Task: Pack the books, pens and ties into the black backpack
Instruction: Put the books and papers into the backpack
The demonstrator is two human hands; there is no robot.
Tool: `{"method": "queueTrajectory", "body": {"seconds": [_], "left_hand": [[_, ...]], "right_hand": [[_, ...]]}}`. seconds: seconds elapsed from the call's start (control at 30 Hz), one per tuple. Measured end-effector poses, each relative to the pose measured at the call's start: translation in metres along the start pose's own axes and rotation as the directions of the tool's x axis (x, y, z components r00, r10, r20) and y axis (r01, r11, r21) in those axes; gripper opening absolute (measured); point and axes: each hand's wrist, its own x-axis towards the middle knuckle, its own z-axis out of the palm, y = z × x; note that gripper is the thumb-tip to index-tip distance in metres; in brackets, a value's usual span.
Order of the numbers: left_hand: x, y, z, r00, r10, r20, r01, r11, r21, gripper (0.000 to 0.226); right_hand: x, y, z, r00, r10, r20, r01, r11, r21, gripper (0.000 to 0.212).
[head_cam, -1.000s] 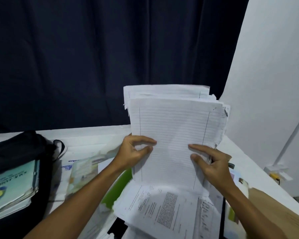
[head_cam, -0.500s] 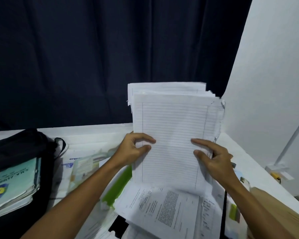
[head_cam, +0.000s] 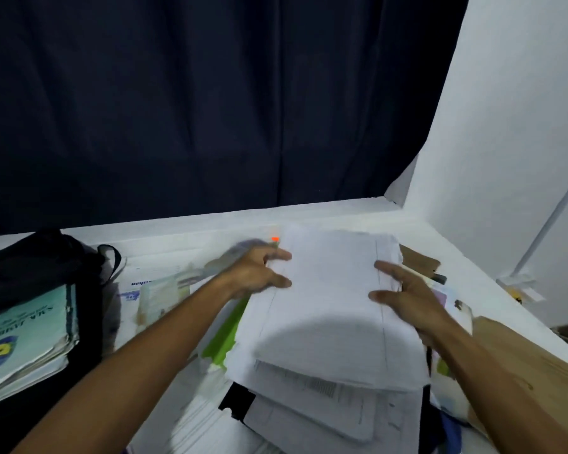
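Note:
A thick stack of lined white paper lies flat on a heap of printed sheets in the middle of the white table. My left hand touches its left edge with straight, spread fingers. On the right edge rests my right hand, fingers also straight. The black backpack lies open at the left with teal-covered books inside it. A pen lies just beyond my right hand. The whole picture is motion-blurred.
A green folder pokes out under the papers on the left. Booklets lie between backpack and papers. A brown envelope lies under my right forearm. A dark curtain hangs behind the table, and a white wall stands at the right.
The paper stack stood upright in both hands; now it lies flat on the heap. Both hands came down with it and their fingers have straightened.

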Motion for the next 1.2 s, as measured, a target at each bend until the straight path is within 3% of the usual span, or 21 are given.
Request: {"method": "queueTrajectory", "body": {"seconds": [0.27, 0.43, 0.53, 0.63, 0.7, 0.8, 0.87, 0.93, 1.03, 1.2], "left_hand": [[0.013, -0.037, 0.018, 0.998, -0.052, 0.017, 0.05, 0.993, 0.104, 0.071], [0.02, -0.038, 0.021, 0.999, 0.0, 0.032, -0.011, 0.946, 0.325, 0.08], [0.021, -0.039, 0.023, 0.999, 0.016, 0.03, -0.028, 0.907, 0.42, 0.085], [0.017, -0.038, 0.029, 0.997, 0.077, -0.014, -0.051, 0.776, 0.628, 0.083], [0.009, -0.047, 0.017, 0.988, 0.115, -0.106, -0.02, 0.764, 0.645, 0.076], [0.004, -0.073, -0.016, 0.947, 0.099, -0.306, 0.073, 0.861, 0.504, 0.061], [0.003, -0.103, -0.052, 0.896, -0.025, -0.443, 0.266, 0.829, 0.492, 0.06], [-0.002, -0.13, -0.082, 0.864, -0.199, -0.463, 0.427, 0.777, 0.463, 0.067], [-0.003, -0.147, -0.093, 0.878, -0.224, -0.423, 0.416, 0.794, 0.443, 0.066], [0.001, -0.144, -0.095, 0.832, -0.188, -0.522, 0.396, 0.86, 0.321, 0.061]], "right_hand": [[-0.006, 0.031, 0.024, 0.997, 0.069, -0.026, -0.074, 0.959, -0.273, 0.069], [-0.006, 0.028, 0.026, 0.993, 0.114, -0.041, -0.119, 0.87, -0.479, 0.072], [-0.011, 0.019, 0.029, 0.988, 0.142, -0.064, -0.147, 0.711, -0.688, 0.066], [-0.022, 0.006, 0.03, 0.982, 0.135, -0.135, -0.182, 0.457, -0.871, 0.048], [-0.022, 0.0, 0.038, 0.982, 0.109, -0.152, -0.184, 0.402, -0.897, 0.047], [-0.021, -0.001, 0.035, 0.978, 0.035, -0.205, -0.2, 0.438, -0.877, 0.05], [-0.015, 0.001, 0.039, 0.978, 0.022, -0.209, -0.194, 0.474, -0.859, 0.055], [-0.011, 0.004, 0.046, 0.978, 0.048, -0.204, -0.199, 0.518, -0.832, 0.058], [-0.009, 0.009, 0.052, 0.973, 0.077, -0.22, -0.224, 0.574, -0.788, 0.061], [-0.008, 0.017, 0.052, 0.968, 0.085, -0.234, -0.23, 0.664, -0.711, 0.065]]}}
